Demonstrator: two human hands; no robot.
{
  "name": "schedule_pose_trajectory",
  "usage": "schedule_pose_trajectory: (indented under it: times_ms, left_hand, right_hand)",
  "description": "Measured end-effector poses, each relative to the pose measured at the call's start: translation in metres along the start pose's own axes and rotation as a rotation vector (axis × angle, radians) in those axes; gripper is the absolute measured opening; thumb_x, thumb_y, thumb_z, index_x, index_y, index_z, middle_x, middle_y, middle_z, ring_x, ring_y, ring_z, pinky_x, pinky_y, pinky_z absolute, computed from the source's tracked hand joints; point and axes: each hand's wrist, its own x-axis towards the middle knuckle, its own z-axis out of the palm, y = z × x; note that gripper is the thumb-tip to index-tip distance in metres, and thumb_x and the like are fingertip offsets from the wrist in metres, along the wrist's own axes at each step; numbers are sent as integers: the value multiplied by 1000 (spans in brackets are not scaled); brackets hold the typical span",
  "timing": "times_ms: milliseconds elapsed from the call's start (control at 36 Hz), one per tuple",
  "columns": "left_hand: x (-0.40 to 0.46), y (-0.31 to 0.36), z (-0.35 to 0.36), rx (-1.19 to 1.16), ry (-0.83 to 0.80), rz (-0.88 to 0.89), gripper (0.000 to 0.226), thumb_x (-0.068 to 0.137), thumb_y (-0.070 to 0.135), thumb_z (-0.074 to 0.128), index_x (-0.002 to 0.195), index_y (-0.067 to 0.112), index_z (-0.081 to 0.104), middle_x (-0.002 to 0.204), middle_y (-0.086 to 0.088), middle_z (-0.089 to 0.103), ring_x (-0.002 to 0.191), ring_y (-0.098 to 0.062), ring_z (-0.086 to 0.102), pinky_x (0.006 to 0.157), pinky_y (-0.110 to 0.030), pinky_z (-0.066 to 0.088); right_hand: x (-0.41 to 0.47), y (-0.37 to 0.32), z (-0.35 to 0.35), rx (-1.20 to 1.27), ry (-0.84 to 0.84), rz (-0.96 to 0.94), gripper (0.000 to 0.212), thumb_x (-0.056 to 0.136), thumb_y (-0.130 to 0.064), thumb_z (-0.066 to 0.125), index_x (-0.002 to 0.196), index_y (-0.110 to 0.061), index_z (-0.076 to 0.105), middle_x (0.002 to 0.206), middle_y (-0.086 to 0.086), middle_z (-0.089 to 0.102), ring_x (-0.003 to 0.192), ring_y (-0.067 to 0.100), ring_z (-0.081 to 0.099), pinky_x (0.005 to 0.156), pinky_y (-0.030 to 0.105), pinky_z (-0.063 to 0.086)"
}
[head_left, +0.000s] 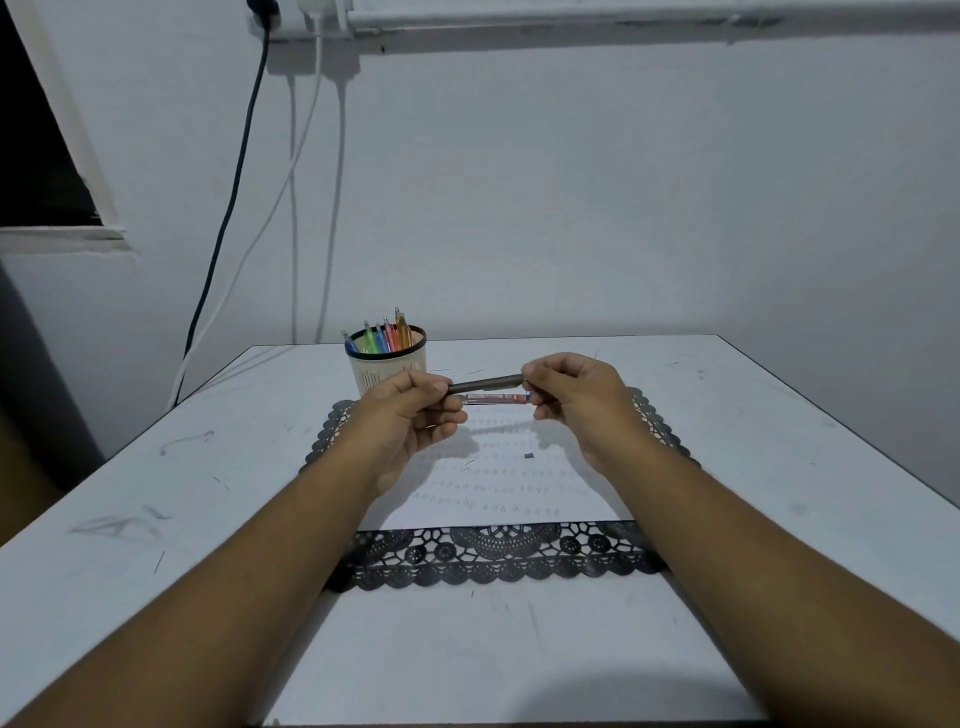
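Both hands were raised above the middle of the counter (208, 493), sharing a dark pen (485, 384) that lay level between them. The left hand (415, 410) pinched one end with curled fingers and thumb, and the right hand (571, 395) gripped the other end the same way. Just under the pen, running alongside it, was a slim red tube (496, 399) reaching from one hand to the other. I could not tell which fingers held it.

Below the hands lay a sheet of paper (519, 488) with rows of small marks, resting on a black lace mat (493, 556). A small dark piece (528, 456) sat alone on the paper, beneath the right hand. Behind the left hand, near the far edge of the counter, stood a pale cup (387, 364) holding coloured pens (387, 335). Cables (228, 208) hung down the wall beyond it.
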Motion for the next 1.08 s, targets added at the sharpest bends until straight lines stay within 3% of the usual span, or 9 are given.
schedule_pose_trajectory:
  times_ms: [222,694,917,1000,1083]
  left_hand:
    - [1,-2,1,5,9,15,6,100,3,61,100,5,67,82,-12,74,73,-21,74,65,-28,62]
    - [-1,-1,2,-22,-21,54,6,100,4,61,98,6,66,84,-12,76,76,-21,75,65,-26,61]
    - [-2,-3,5,14,-82,73,7,96,3,64,101,7,65,102,-21,78,90,-26,77,69,-28,62]
    - [-4,-7,7,95,-109,111,10,94,5,68,103,10,67,108,-20,77,92,-26,77,70,-27,60]
    - [-4,-15,14,181,-128,156,8,96,11,70,104,12,69,107,-16,79,94,-29,77,70,-26,59]
  right_hand:
    - [0,-5,-4,-24,45,-46,7,93,-10,78,86,-8,78,77,7,74,59,13,64,58,24,56]
    - [0,-10,-6,-66,-50,-130,5,91,-12,79,86,-11,81,81,11,75,64,19,64,61,28,57]
    - [-4,-14,-3,46,-16,-134,12,91,-18,80,79,-16,82,82,5,75,71,16,65,56,26,54]
    - [-7,-14,5,174,-44,-22,18,96,-30,74,85,-18,82,86,1,76,77,12,69,64,27,58]
    - [-14,-13,25,296,-86,20,32,107,-37,55,100,-12,75,89,4,77,82,17,73,78,35,60]
